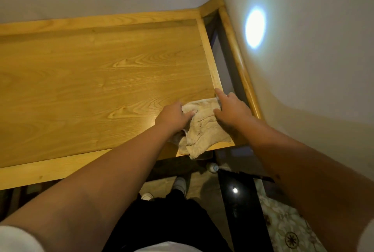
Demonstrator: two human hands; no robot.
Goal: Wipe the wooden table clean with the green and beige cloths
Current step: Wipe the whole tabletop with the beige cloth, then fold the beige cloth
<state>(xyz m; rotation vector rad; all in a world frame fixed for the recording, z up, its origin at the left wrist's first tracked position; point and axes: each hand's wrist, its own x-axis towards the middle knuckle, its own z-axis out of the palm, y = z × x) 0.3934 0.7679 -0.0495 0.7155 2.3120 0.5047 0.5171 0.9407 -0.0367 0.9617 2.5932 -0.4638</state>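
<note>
Both hands are working the beige cloth (pixel 204 125) at the near right corner of the wooden table (pixel 101 73): the left hand (pixel 173 117) is curling its fingers around a bunched fold on the cloth's left side, so it's gripping the fabric, while the right hand (pixel 232 110) is lying flat and spread on the cloth's right edge with the index finger pointing up along the raised side rail (pixel 210 57), not clenching anything. The cloth itself is sitting rumpled in that corner, with its bottom end drooping over the front edge of the table. The green cloth isn't showing up anywhere. If I'm reading it right, they're either bunching the cloth up or wiping into the corner, so my tip would be to flatten it out a bit first, push a fingertip through the fabric right into the seam where the rail is meeting the top, then drag long strokes with the grain toward the open left side. As for brands or writing, I'm not spotting any readable text at all.
</note>
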